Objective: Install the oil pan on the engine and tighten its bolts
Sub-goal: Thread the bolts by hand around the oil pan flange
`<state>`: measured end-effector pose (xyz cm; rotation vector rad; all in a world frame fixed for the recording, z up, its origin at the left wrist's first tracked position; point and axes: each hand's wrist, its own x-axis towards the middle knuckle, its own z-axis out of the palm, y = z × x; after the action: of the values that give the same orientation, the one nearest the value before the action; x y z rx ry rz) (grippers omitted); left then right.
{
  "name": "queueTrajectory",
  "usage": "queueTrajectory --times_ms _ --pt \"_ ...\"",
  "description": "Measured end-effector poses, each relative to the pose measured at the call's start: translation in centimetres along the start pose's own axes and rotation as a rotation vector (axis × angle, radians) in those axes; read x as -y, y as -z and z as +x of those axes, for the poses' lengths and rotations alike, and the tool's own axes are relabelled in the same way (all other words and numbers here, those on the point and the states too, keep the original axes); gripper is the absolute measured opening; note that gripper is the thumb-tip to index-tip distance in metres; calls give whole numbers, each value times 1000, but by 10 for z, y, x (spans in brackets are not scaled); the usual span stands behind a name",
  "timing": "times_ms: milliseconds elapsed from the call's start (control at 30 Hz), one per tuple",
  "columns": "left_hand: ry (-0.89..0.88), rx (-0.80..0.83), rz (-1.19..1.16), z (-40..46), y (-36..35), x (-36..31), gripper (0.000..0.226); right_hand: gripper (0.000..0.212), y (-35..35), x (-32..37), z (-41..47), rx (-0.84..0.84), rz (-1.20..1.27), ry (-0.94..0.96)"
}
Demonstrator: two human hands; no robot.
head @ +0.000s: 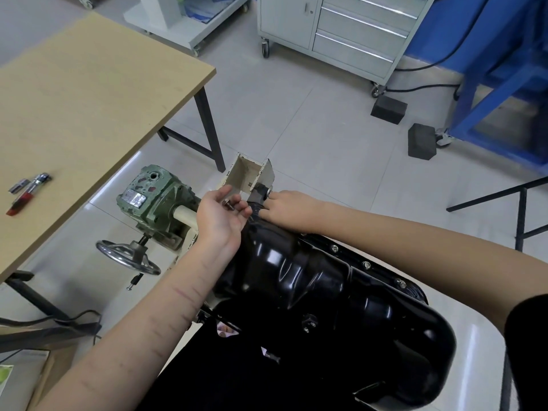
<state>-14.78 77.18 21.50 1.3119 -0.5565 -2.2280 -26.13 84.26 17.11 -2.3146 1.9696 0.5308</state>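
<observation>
Bolts (228,204) between left-hand fingers (237,206)

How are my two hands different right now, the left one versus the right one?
The left hand is turned palm up, pinching a small bolt; the right hand lies palm down with nothing visible in it. The left hand sits beside the black oil pan; the right hand's fingertips press at the pan's far end. Both reach toward that same end.

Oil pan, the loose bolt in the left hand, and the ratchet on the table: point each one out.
oil pan (311,280), head view, on its glossy black sump.
bolt (229,204), head view, on its head, between the left hand's fingers.
ratchet (28,191), head view, on its red handle.
</observation>
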Motion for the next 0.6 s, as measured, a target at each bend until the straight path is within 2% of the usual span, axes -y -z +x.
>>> queueTrajectory --times_ms 200,300,333,433,500,533,600 --pt "4 4 1 1 1 0 20 27 4 0 -2 59 -37 -1" --pt "-1 5 10 1 1 0 21 13 6 -1 -5 -92 -162 39" --pt "-2 6 11 1 1 0 21 11 8 -1 -5 -69 -172 38" --pt "-4 9 13 0 0 0 22 17 4 0 -5 -97 -157 52" --pt "-4 15 13 0 1 0 22 24 3 -1 -3 -60 -189 47" --pt "0 19 8 -1 1 0 21 25 3 -3 -4 -103 -215 35" --pt "7 42 -8 -1 1 -1 21 28 -4 -4 -2 -22 -132 7"
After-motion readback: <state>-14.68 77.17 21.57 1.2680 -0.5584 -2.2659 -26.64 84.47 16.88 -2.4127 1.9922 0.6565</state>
